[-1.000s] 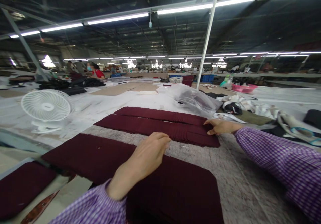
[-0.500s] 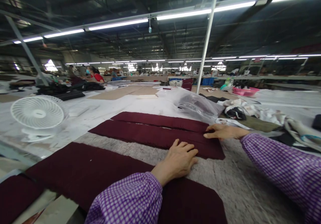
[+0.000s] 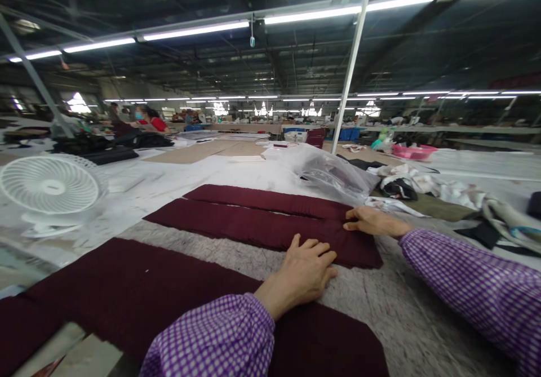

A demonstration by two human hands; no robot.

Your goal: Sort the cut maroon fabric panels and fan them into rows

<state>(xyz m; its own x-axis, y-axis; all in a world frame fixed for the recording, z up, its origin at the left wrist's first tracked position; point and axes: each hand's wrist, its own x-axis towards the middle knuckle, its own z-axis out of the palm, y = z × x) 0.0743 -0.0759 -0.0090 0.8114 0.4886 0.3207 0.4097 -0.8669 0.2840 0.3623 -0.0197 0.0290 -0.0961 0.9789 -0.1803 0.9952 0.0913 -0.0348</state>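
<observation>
Near field: my left sleeve (image 3: 209, 337), purple gingham, crosses the bottom of the frame above a dark maroon padded panel (image 3: 321, 349) with a rounded corner. The panel lies on a grey felt-topped counter (image 3: 406, 315). A second maroon piece (image 3: 21, 332) lies at the lower left edge.

Hands: my left grip (image 3: 301, 273) is spread, palm down, with the fingertips on the near edge of a maroon strip (image 3: 253, 227) and the heel over the grey felt. My right grip (image 3: 374, 222) lies at the far right part of the same strip, fingers pressed together and flat, reaching to the strip's far edge. No pinch is visible in either grip. My right sleeve (image 3: 473, 292) runs off the right edge.

Just beyond, a second maroon strip (image 3: 266, 201) lies parallel, nearly touching the first along a narrow pale gap.

Mid field: a white desk fan (image 3: 49, 186) stands at the left on white paper (image 3: 169, 174). A clear plastic bag (image 3: 325, 173) lies past the strips' far right end. White cloth (image 3: 401, 180) is heaped to the right.

Far field: a pink basin (image 3: 414, 151) sits at the right, and a steel pole (image 3: 350, 67) rises at centre. A co-worker in a red top (image 3: 155, 123) stands at the upper left, under rows of fluorescent tubes (image 3: 196, 30).
</observation>
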